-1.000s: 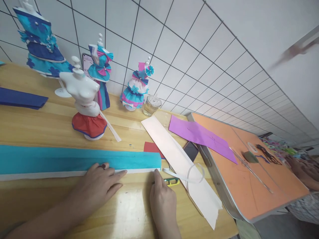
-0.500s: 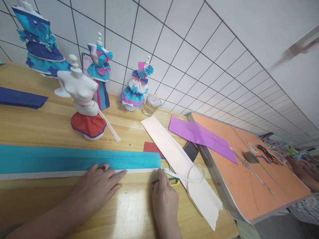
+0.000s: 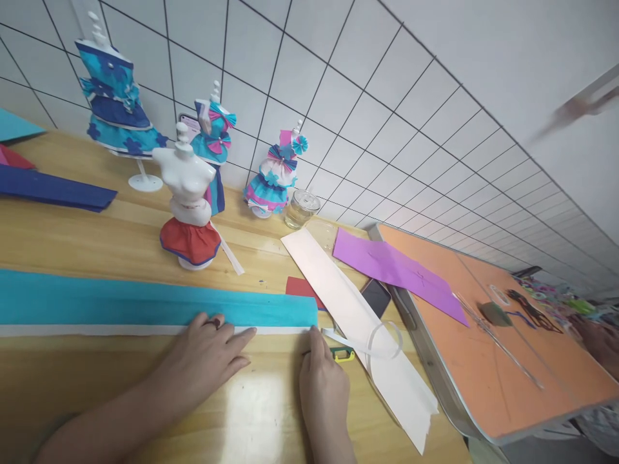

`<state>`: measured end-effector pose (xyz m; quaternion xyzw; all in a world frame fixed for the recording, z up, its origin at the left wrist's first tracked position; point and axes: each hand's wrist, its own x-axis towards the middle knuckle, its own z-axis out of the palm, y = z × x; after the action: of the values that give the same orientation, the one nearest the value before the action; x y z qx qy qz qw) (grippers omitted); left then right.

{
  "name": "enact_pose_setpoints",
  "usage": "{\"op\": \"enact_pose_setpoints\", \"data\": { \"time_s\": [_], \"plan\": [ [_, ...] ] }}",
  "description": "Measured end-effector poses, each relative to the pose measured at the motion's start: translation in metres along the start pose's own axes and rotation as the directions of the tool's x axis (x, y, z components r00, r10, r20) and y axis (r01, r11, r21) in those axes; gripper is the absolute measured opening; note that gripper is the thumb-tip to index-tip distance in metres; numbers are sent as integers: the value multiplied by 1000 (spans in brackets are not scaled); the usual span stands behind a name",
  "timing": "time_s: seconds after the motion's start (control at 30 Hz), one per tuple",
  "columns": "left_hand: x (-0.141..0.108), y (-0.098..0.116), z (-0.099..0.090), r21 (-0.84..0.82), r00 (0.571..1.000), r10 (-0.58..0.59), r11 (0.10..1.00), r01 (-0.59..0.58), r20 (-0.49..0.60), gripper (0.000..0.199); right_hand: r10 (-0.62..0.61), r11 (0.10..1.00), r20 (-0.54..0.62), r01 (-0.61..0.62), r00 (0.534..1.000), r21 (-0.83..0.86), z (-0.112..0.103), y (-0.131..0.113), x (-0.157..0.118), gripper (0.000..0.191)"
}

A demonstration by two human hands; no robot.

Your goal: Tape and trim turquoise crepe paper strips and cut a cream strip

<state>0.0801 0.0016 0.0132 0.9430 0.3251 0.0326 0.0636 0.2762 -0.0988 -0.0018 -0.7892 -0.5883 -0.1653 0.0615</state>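
A long turquoise strip, which looks like crepe paper or fabric, lies across the wooden table with a white band along its near edge. My left hand rests on that edge with its fingers spread, a dark ring on one finger. At the strip's right end my right hand has its fingers drawn together, fingertips at the corner; the thumb's grip is partly hidden. A curled narrow white tape lies just right of those fingertips. Beside the right hand is a green and yellow tool, partly covered.
A white mannequin in a red skirt stands behind the strip, with dressed mannequins along the tiled wall. A glass, white strip, phone and purple sheet lie rightward. An orange table adjoins.
The view has shifted left, so most things appear farther right. Both hands stay in about the same places on the turquoise strip.
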Motion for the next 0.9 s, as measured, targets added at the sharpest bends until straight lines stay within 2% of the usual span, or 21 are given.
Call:
{"op": "enact_pose_setpoints", "data": {
  "time_s": [0.07, 0.13, 0.2, 0.27, 0.37, 0.43, 0.5, 0.6, 0.67, 0.77, 0.8, 0.9],
  "plan": [
    [0, 1, -1, 7, 1000, 0, 1000, 0, 20, 34, 33, 999, 5, -33, 999, -24, 1, 1, -1, 41],
    [-1, 2, -1, 17, 999, 4, 1000, -4, 35, 38, 5, 1000, -35, -4, 999, 26, 0, 1, -1, 41],
    [-2, 3, -1, 30, 999, 3, 1000, -4, 35, 43, -92, 988, -84, 101, 992, 117, -2, -4, -2, 44],
    [-3, 4, -1, 46, 1000, 1, 999, -2, 22, 46, -239, 947, -107, 257, 965, 194, -7, -12, -1, 49],
    [-5, 6, -1, 65, 1000, -2, 998, 2, 4, 47, -433, 867, -65, 435, 899, 242, -13, -27, 0, 49],
    [-5, 7, -2, 73, 1000, -3, 997, 3, 1, 47, -485, 845, -21, 475, 874, 246, -15, -33, 1, 45],
    [-6, 8, -2, 77, 1000, -2, 997, 2, -6, 46, -454, 870, -2, 444, 891, 217, -14, -35, 1, 44],
    [-7, 8, -1, 73, 1000, -2, 997, 4, -29, 44, -327, 937, -20, 327, 945, 125, -12, -34, 0, 47],
    [-8, 8, -1, 73, 999, -5, 997, 8, -43, 44, -330, 937, -37, 332, 943, 106, -12, -34, -1, 49],
    [-9, 9, -1, 82, 999, -11, 997, 15, -51, 44, -451, 881, -44, 452, 892, 137, -10, -36, -3, 48],
    [-10, 9, -1, 83, 998, -12, 996, 17, -55, 43, -456, 880, -43, 458, 889, 125, -9, -36, -3, 47],
    [-11, 9, 0, 78, 997, -12, 997, 19, -82, 42, -335, 941, -60, 337, 940, 26, 1, -32, -6, 46]
  ]
}}
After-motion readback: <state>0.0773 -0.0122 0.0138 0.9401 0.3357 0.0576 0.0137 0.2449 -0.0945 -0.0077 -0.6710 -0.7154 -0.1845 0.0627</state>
